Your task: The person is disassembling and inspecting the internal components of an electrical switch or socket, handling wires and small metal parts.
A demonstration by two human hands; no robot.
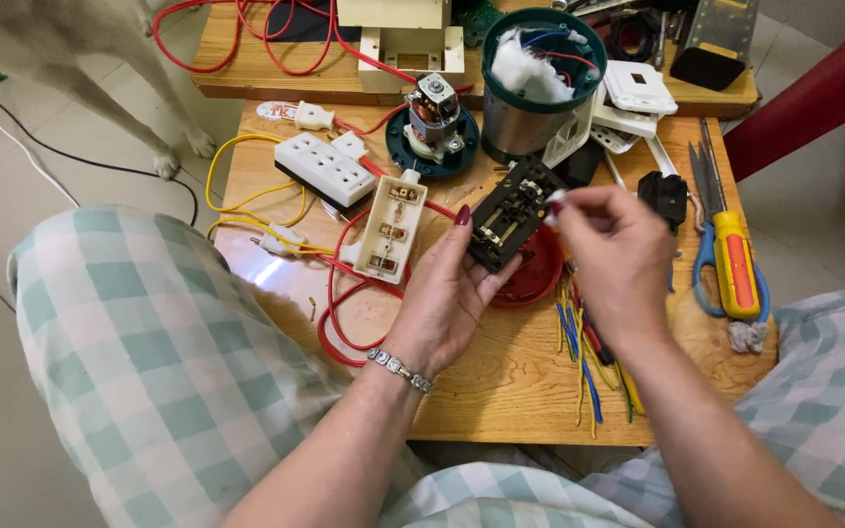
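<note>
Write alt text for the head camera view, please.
A person's left hand holds a black switch block over a wooden table while the right hand pinches something small and white at its top. Wires, sockets and scissors lie around.

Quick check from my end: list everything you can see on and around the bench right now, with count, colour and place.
black switch block: 1, black with brass contacts, held above table centre
open socket casing: 1, cream, left of the block
power strip: 1, white, table's left
red wire: 1 loop, red, under the casing
yellow wire: 1, yellow, left edge
small motor: 1, metal on green base, back centre
steel canister: 1, green rim, white wadding inside, back
red lid: 1, red, under the block
screwdriver: 1, yellow and orange, right
scissors: 1, blue handles, right
wire offcuts: several, mixed colours, front
wooden table: 1, brown
left hand: holds the block
right hand: fingers pinch at the block's top
</note>
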